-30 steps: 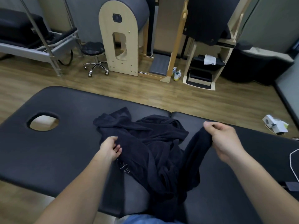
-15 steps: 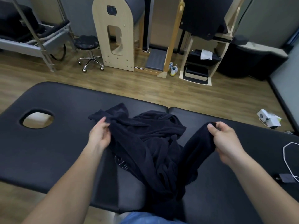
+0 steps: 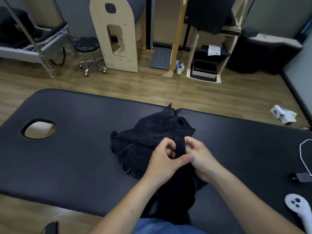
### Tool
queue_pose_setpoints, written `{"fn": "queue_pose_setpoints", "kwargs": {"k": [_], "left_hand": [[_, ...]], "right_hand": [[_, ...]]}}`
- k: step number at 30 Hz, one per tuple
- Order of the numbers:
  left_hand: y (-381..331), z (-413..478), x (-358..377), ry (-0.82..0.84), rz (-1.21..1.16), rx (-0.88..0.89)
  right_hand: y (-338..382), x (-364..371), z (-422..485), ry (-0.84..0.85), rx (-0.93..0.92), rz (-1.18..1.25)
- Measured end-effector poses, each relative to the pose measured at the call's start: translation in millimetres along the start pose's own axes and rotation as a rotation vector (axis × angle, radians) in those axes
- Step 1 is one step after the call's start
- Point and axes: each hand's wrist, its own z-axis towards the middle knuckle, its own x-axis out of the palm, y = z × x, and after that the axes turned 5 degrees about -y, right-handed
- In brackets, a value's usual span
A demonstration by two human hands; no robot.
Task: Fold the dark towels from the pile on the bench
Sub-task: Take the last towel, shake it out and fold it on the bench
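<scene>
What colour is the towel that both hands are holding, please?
The towel is plain dark navy, almost black; the head view shows it.

Bare bench [image 3: 81, 159] left of towels [image 3: 152, 137]

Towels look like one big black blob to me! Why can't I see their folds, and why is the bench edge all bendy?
Head view: the dark towels lie on an equally dark bench in soft, dim light, so the folds barely stand out. Head view again: the wide-angle lens curves the bench's far edge. The left hand and right hand look slightly smeared.
</scene>
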Motion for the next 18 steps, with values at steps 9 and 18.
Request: {"fn": "queue_pose_setpoints", "kwargs": {"k": [9, 18], "left_hand": [[-16.7, 11.6, -1.8, -0.282, -0.002, 0.142], [-55.9, 14.7, 9.3, -0.232, -0.151, 0.121]], "right_hand": [[9.1, -12.6, 4.0, -0.488, -0.183, 0.065], [29.0, -1.3, -14.3, -0.369, -0.529, -0.12]]}}
